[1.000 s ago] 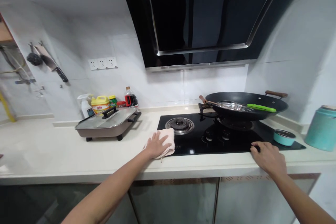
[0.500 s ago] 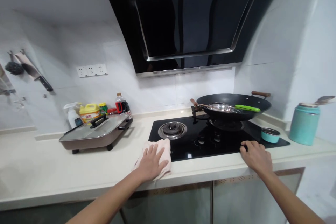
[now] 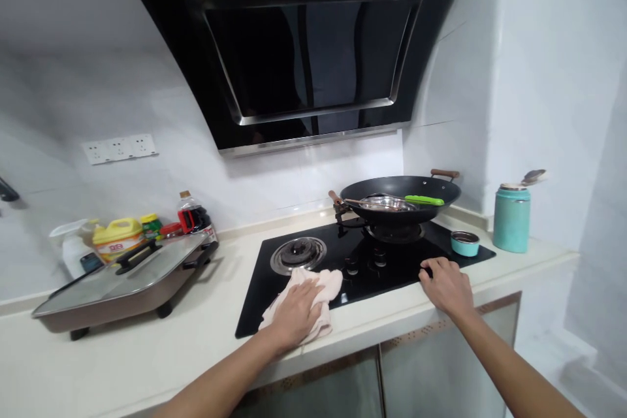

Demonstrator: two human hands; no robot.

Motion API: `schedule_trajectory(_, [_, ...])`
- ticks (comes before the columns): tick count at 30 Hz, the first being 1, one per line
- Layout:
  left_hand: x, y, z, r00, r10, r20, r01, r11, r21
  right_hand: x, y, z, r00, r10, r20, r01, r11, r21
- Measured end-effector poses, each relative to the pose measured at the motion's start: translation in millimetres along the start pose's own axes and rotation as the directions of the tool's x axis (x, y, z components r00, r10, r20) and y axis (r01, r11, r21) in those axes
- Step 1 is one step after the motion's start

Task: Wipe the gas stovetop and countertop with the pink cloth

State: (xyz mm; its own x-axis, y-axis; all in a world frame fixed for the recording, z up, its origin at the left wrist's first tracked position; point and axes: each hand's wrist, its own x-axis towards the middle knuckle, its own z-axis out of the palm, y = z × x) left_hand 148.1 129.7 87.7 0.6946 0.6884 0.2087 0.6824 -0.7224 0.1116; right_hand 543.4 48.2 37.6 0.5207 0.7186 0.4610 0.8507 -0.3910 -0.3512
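Observation:
My left hand (image 3: 297,313) presses on a pale pink cloth (image 3: 330,281), its fingers close together over the folds. The cloth lies across the front left of the black glass cooktop (image 3: 264,274) and the counter edge, just in front of the left burner (image 3: 298,255). At the cooktop's front right edge rests my right hand (image 3: 447,284), fingers curled in, with no object showing in it. A small turquoise bowl (image 3: 464,245) stands beyond that hand. On the right burner sits a black wok (image 3: 392,212) holding a metal dish and a green-handled utensil (image 3: 424,200).
At left stands an electric pan (image 3: 117,300) with a glass lid. Behind it are a spray bottle (image 3: 76,251), a yellow jug (image 3: 117,238) and a dark sauce bottle (image 3: 192,214). A turquoise canister (image 3: 512,219) stands at right. The range hood (image 3: 313,65) hangs above.
My left hand has slid the cloth from the cooktop's front left corner rightward onto the glass. The view has turned to the right. My right hand stays at the front edge.

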Motion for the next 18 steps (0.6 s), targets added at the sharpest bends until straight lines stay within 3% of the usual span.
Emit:
schedule_trajectory(4, [11.9,-9.2,1.7,0.993,-0.025,-0.115,0.010,0.992,-0.129,0.7,-1.3,1.0,1.000,0.003,-0.002,-0.003,1.000,0.008])
schedule_trajectory(8, [53.8,-16.1,0.9,0.976,-0.134,-0.169,0.103,0.979,-0.178,0.9,-2.6,-0.4,1.000,0.004,-0.016,-0.004,1.000,0.021])
schedule_trajectory(13, [118.3,-11.6,14.3,0.988,-0.150,-0.036,0.152,0.987,0.054,1.4,-1.8,-0.8,1.000,-0.006,-0.029,0.007,1.000,0.027])
schedule_trajectory(18, [167.3,-3.0,23.1,0.993,-0.105,0.050,0.094,0.977,0.192,2.0,-1.5,-1.6,0.999,0.000,-0.033,0.002,0.998,0.060])
